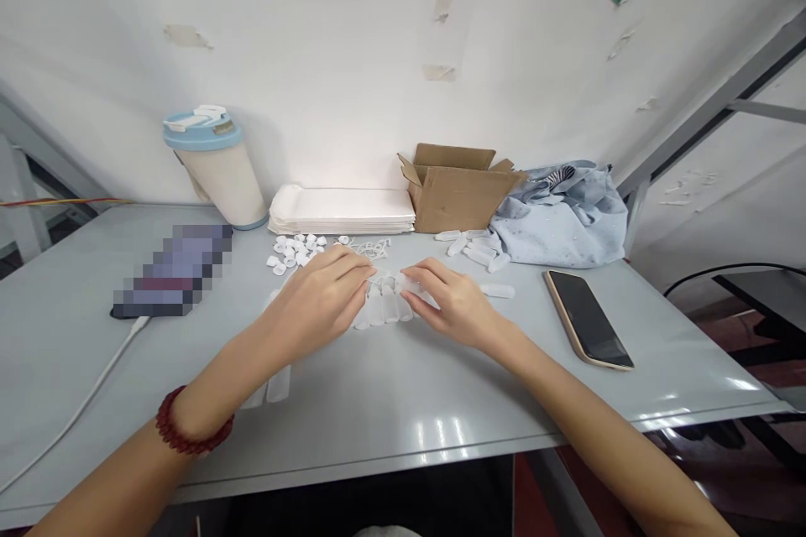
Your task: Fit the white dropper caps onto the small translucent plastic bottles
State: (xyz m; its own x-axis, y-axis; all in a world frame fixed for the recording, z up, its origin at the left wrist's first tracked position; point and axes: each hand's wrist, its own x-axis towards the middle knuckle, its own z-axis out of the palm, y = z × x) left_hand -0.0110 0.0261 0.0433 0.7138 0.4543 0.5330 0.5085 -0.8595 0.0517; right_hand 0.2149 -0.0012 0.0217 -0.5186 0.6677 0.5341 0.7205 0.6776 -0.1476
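My left hand (324, 298) is closed in a pinch. What its fingertips hold is too small and hidden to make out. Facing it, my right hand (454, 306) pinches a translucent white plastic tube (401, 278), mostly covered by the fingers. Just below and between both hands, several similar translucent tubes (384, 308) lie side by side in a row. Behind my left hand sit a pile of small white caps (295, 250) and a cluster of thin white plastic pieces (373, 249). Loose tubes (482, 252) lie beyond my right hand.
White flat packets (343, 210) are stacked by the wall, beside an open cardboard box (463, 197) and a light-blue cloth (560, 218). A blue-lidded cup (220, 172) and a cabled phone (173, 273) stand left; another phone (588, 319) lies right. More tubes (278, 386) lie under my left forearm.
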